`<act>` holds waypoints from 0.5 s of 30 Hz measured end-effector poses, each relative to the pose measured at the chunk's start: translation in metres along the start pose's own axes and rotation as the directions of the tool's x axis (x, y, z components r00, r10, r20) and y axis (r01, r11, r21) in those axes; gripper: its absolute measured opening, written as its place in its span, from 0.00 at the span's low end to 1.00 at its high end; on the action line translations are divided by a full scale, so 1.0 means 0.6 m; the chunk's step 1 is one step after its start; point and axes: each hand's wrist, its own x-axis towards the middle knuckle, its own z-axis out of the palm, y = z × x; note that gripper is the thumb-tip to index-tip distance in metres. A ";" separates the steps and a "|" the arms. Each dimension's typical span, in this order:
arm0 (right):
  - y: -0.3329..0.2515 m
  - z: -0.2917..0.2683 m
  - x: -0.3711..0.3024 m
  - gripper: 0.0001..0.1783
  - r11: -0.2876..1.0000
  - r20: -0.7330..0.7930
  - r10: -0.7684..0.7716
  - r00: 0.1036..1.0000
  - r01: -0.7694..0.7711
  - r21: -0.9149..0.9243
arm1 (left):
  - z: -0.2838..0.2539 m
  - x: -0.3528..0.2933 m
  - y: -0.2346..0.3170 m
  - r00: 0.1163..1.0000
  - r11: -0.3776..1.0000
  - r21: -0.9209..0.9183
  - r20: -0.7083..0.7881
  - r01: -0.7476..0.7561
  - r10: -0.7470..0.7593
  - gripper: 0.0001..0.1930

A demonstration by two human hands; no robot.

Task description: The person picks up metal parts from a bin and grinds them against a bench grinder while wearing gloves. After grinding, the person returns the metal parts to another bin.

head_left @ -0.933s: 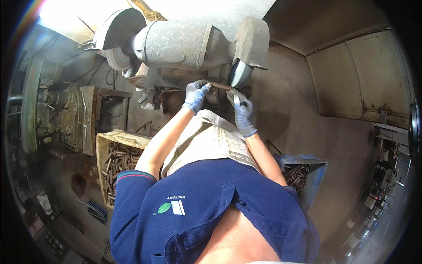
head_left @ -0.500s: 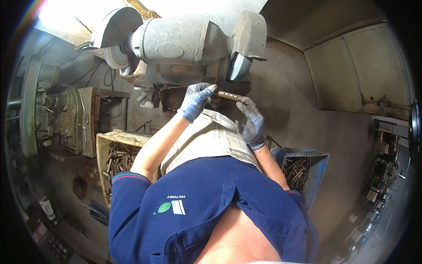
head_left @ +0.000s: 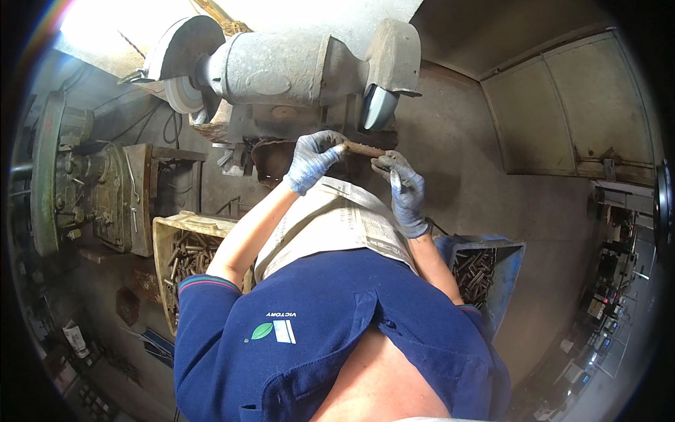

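Note:
A slim brown metal tube (head_left: 365, 149) lies roughly level between my gloved hands, just below and in front of the bench grinder (head_left: 271, 67). Its left end is pinched between the thumb and fingers of my left hand (head_left: 311, 163). At the other end, the fingertips of my right hand (head_left: 406, 191) close on the tube. Above my right hand is the grinder's right wheel (head_left: 380, 107), apart from the tube. Printed paper (head_left: 351, 205) covers my lap beneath both hands.
A yellowish bin (head_left: 160, 253) of metal tubes stands at my left, and a blue bin (head_left: 511, 281) with similar pieces at my right. The grinder's left wheel (head_left: 184, 94) sits under a guard. A greenish machine (head_left: 112, 193) stands far left.
The tube has turned about its length, so its row of holes no longer faces up plainly. My right hand's fingers have shifted round its right end. My left hand keeps its pinch.

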 end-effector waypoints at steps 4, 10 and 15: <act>0.007 -0.013 0.006 0.12 0.733 0.171 -0.258 0.951 0.308 -0.607 | 0.006 0.014 -0.025 0.997 0.970 -0.233 -0.028 0.069 -0.077 0.07; 0.057 -0.035 0.006 0.12 0.953 -0.010 -0.053 0.999 0.048 -0.298 | 0.007 0.027 -0.065 0.993 0.999 -0.044 -0.118 -0.012 0.007 0.07; 0.074 -0.054 0.020 0.11 0.924 -0.022 -0.058 0.998 0.045 -0.380 | 0.023 0.037 -0.052 0.987 0.988 -0.125 -0.123 0.090 -0.105 0.07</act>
